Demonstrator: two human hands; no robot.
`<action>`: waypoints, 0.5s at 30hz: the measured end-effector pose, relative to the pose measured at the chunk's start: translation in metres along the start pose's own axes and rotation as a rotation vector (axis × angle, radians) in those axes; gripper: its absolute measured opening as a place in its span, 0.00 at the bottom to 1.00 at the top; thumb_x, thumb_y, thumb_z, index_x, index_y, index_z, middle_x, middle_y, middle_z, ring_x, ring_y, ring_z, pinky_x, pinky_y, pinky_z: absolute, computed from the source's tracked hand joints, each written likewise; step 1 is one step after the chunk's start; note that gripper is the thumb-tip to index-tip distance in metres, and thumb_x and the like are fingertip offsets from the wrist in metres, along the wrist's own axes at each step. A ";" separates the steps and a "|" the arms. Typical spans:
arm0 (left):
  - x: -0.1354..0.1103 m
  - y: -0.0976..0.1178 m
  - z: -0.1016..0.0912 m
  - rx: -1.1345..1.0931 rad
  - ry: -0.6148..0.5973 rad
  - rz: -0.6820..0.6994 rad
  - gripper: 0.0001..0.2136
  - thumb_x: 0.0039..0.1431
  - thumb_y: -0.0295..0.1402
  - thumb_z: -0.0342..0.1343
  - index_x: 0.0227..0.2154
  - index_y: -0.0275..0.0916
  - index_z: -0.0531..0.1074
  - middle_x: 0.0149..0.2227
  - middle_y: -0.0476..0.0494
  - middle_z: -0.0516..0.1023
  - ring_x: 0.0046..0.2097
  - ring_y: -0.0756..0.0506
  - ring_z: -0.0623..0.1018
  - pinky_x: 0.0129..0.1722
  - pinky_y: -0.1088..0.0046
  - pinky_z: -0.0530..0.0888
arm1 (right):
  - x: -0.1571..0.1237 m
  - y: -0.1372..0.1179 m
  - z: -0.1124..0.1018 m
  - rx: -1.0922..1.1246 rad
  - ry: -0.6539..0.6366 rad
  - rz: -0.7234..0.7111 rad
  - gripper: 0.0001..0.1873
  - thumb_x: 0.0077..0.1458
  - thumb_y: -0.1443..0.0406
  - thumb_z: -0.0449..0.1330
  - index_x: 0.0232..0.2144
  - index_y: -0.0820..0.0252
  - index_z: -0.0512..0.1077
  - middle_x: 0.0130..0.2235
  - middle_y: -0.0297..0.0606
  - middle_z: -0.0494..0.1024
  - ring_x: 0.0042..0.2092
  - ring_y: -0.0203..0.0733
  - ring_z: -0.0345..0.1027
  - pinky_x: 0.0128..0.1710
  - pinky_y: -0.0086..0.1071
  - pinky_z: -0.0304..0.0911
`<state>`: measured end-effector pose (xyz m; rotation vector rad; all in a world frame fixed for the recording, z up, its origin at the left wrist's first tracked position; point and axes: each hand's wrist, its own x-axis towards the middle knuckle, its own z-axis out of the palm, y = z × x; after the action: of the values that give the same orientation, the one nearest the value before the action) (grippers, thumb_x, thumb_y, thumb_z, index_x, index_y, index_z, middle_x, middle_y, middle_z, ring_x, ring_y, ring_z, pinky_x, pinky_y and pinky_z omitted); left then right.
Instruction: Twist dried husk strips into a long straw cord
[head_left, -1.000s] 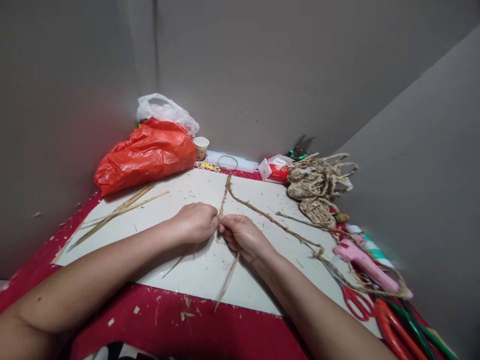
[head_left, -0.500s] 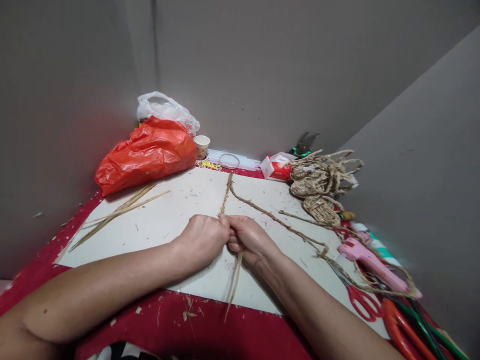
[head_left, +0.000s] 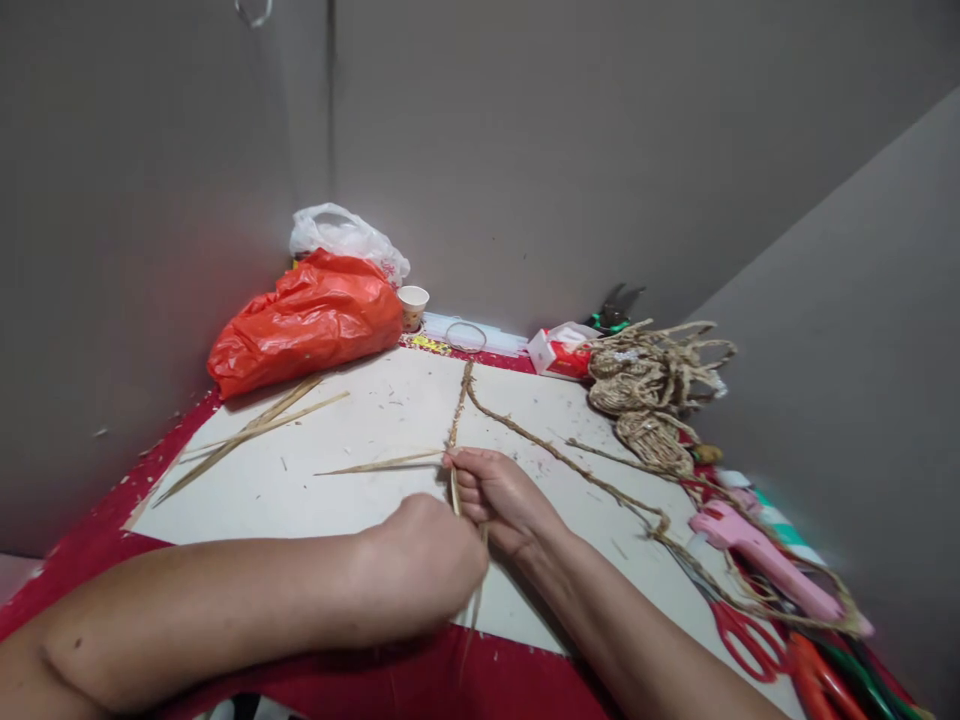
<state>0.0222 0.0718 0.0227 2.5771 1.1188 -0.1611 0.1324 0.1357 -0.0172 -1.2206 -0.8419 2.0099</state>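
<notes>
My right hand [head_left: 499, 495] pinches the near end of a braided straw cord [head_left: 460, 408] between thumb and forefinger. From that pinch one straw strand [head_left: 379, 464] sticks out to the left over the white board. Another straw strip [head_left: 455, 494] runs down toward me into my left hand [head_left: 431, 560], which is closed in a fist, its fingers mostly hidden and slightly blurred. Loose strand ends hang below both hands. A longer twisted cord [head_left: 551, 442] branches from the braid's far end and trails to the right.
Straw strips [head_left: 247, 435] lie at left beside a red plastic bag [head_left: 315, 325]. Behind are a paper cup [head_left: 413, 308] and a tissue pack [head_left: 559, 352]. On the right sit woven straw pieces [head_left: 637, 385], a pink glue gun [head_left: 765, 560] and red-handled scissors [head_left: 750, 640].
My left hand has moved from beside my right fingertips down toward me, drawing a strip. A strand now points left from the right-hand pinch. The whole view has shifted slightly.
</notes>
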 end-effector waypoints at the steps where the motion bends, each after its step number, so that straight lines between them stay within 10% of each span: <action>1: -0.006 0.003 -0.008 0.035 -0.069 0.069 0.06 0.48 0.27 0.52 0.23 0.37 0.74 0.21 0.37 0.74 0.22 0.42 0.72 0.18 0.69 0.59 | 0.000 -0.001 0.000 0.006 -0.010 0.001 0.07 0.40 0.66 0.59 0.20 0.63 0.64 0.13 0.19 0.46 0.16 0.23 0.31 0.13 0.20 0.29; 4: -0.019 -0.010 -0.042 -0.043 -0.023 0.039 0.14 0.55 0.34 0.45 0.23 0.38 0.75 0.21 0.37 0.74 0.21 0.44 0.70 0.19 0.69 0.59 | 0.000 -0.002 0.000 0.017 -0.025 -0.019 0.07 0.41 0.66 0.59 0.20 0.63 0.63 0.14 0.19 0.45 0.16 0.23 0.31 0.13 0.19 0.30; 8: -0.025 -0.084 -0.075 0.017 0.307 -0.515 0.11 0.52 0.31 0.47 0.25 0.35 0.75 0.28 0.34 0.76 0.28 0.43 0.73 0.29 0.69 0.64 | 0.001 -0.003 -0.001 0.025 -0.061 -0.032 0.08 0.43 0.66 0.59 0.21 0.63 0.63 0.15 0.19 0.45 0.16 0.23 0.31 0.13 0.18 0.31; 11: -0.025 -0.143 -0.074 0.075 0.319 -0.787 0.07 0.45 0.30 0.53 0.26 0.34 0.74 0.33 0.31 0.76 0.36 0.40 0.74 0.34 0.69 0.66 | 0.002 -0.004 -0.002 0.035 -0.084 -0.038 0.08 0.44 0.66 0.59 0.21 0.63 0.62 0.15 0.19 0.44 0.17 0.22 0.31 0.13 0.18 0.30; 15: -0.021 -0.178 -0.055 -0.017 0.232 -0.797 0.07 0.43 0.32 0.55 0.25 0.34 0.73 0.35 0.30 0.76 0.37 0.38 0.75 0.35 0.67 0.67 | 0.001 -0.005 -0.001 0.037 -0.094 -0.049 0.08 0.45 0.66 0.59 0.22 0.63 0.63 0.16 0.19 0.44 0.17 0.22 0.31 0.13 0.18 0.31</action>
<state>-0.1235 0.1895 0.0343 2.0206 2.1633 -0.0285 0.1345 0.1397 -0.0138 -1.0825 -0.8676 2.0475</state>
